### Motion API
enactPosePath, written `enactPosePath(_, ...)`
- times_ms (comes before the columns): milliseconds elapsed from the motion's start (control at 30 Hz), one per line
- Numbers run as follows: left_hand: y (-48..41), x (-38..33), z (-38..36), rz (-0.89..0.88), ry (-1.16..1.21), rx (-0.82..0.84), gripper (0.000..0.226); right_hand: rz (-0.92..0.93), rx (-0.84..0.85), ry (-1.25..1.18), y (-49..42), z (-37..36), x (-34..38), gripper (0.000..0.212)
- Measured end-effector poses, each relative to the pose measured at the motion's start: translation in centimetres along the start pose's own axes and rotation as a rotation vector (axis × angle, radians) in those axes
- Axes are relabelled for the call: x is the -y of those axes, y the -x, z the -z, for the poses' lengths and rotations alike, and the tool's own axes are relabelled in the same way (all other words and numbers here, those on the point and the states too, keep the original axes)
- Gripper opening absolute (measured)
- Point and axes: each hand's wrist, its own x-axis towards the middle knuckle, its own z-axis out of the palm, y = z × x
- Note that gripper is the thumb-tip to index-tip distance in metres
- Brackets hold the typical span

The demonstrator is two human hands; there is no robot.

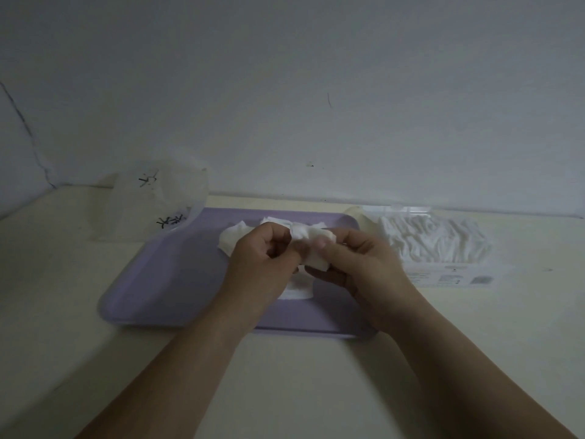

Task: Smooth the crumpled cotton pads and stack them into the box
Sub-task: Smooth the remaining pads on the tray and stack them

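One crumpled cotton pad (311,248) is up off the tray, pinched between both hands over the middle of the lavender tray (164,280). The left hand (262,258) curls its fingers tight on the pad's left end, thumb tucked in; the right hand (357,264) clamps the right end, thumb (323,245) pressed on top, fingers folded beneath. Below the hands, one flat pad (296,291) lies on the tray, partly hidden by the wrists. Behind the knuckles sits a loose heap of crumpled pads (240,236) at the tray's far edge; at least three bunches show, though the exact count cannot be told. To the right, just off the tray, one clear box (449,274) stands with its lid open, packed with a row of white pads (433,239) on edge, too many and too blurred to count. Far left, one clear plastic bag (164,198) with black marks overlaps the tray's corner. Everything rests on a pale table (300,391) against a white wall (285,90).
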Motion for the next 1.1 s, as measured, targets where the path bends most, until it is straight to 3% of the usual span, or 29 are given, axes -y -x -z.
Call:
enactPosePath(100, -0.6, 0.1, 0.8, -0.033, -0.104, 0.029, 0.007, 0.071, -0.153, 0.08, 0.0, 0.0, -0.6, 0.007)
enactPosePath(200, -1.7, 0.7, 3.0, -0.04, -0.351, 0.05, 0.01, 0.137, -0.28, 0.148, -0.4, 0.8, -0.8, 0.011)
enactPosePath(300, -1.8, 1.2, 4.3, 0.036, -0.512, 0.185, 0.018, 0.146, -0.311, 0.189, -0.7, 1.3, -1.0, 0.008)
enactPosePath(433, -1.6, 1.4, 4.1, 0.027, -0.519, 0.252, 0.022, 0.169, -0.327, 0.332, -0.8, 1.3, -1.4, 0.016)
enactPosePath(533, -1.8, 1.0, 4.1, -0.016, -0.48, 0.233, 0.011, 0.168, -0.324, 0.333, -0.8, 1.4, -1.5, 0.017)
enactPosePath(633, -2.1, 0.6, 4.3, -0.043, -0.467, 0.147, 0.04, 0.158, -0.32, 0.322, -0.9, 1.5, -1.5, 0.012)
enactPosePath(700, -2.1, 0.6, 4.1, -0.063, -0.476, 0.153, 0.046, 0.151, -0.303, 0.318, -0.8, 1.4, -1.4, 0.013)
enactPosePath(867, -1.7, 1.1, 3.8, -0.061, -0.418, 0.258, 0.031, 0.085, -0.234, 0.173, -0.5, 0.5, -1.1, 0.009)
enactPosePath(1033, -1.9, 1.5, 3.6, -0.079, -0.395, 0.19, 0.005, 0.075, -0.168, 0.206, -0.1, 0.1, -0.8, 0.006)
enactPosePath(1100, -1.8, 1.5, 3.8, -0.025, -0.406, 0.257, 0.015, 0.088, -0.166, 0.252, -0.1, 0.2, -0.8, 0.008)
